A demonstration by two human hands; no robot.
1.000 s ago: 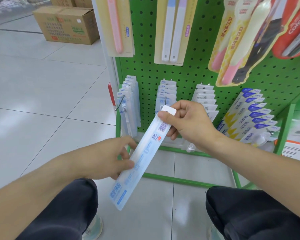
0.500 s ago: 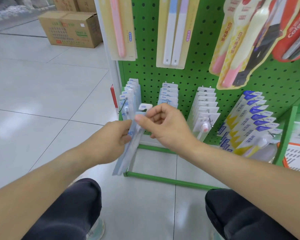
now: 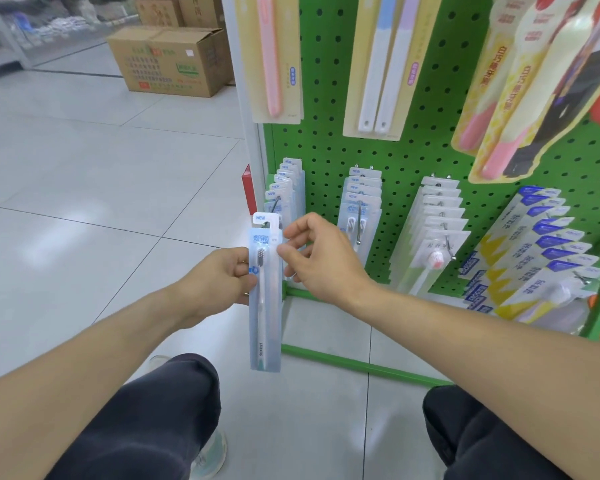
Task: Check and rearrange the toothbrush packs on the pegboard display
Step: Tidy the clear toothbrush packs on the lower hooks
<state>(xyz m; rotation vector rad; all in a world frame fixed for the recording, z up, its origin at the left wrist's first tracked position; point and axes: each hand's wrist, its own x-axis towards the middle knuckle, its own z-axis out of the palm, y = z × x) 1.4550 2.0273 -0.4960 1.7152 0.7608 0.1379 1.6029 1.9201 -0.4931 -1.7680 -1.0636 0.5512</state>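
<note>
A person crouching on a glossy pale tiled floor (image 3: pixel 84 202), dark trousered knees at the bottom of the frame, holds a long, flat toothbrush pack (image 3: pixel 264 299) upright in front of a green perforated pegboard (image 3: pixel 329 140). The pack is clear plastic over a white card with a "NEW" tab at the top, and shows a slim white brush with dark bristles. The left hand (image 3: pixel 219 275) pinches the pack's left edge near the brush head, fingers curled round it; the right hand (image 3: pixel 321 254) sits at its right edge, thumb tip against the plastic and fingers loosely bent, though whether they actually grip cannot be told. The pack's tab lies just before the leftmost metal hook (image 3: pixel 277 204) on the pegboard's low row, which carries a stack of matching packs (image 3: pixel 286 188). Right of it on the pegboard hang further stacks (image 3: pixel 361 199) of clear packs and blue-and-yellow carded packs (image 3: pixel 541 251). Above hang larger beige cards (image 3: pixel 274 60) with pink and pastel brushes. Beyond the pegboard's left edge stands a brown cardboard box (image 3: pixel 170 60).
</note>
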